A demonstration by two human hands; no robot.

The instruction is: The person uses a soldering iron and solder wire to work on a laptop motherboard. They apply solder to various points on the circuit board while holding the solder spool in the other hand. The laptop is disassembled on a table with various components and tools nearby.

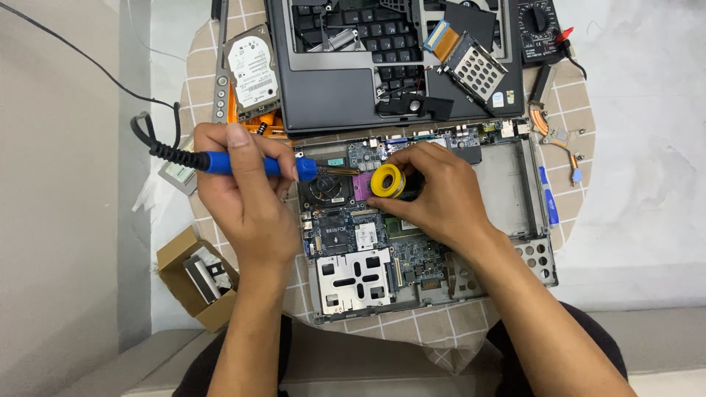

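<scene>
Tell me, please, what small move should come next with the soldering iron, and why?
Probably ease the soldering iron tip down to the board beside the yellow spool. The left hand holds the iron level, its tip just left of the spool that the right hand steadies over the board. Whether the tip already touches cannot be told.

The soldering iron point(243, 163) had a blue handle and a black coiled cord. The solder spool point(387, 181) was yellow. At six o'clock from it, the motherboard point(368, 242) was blue-green. The cloth point(573, 103) at three o'clock was beige with a white grid. The cardboard box point(193, 283) at eight o'clock was brown.
</scene>
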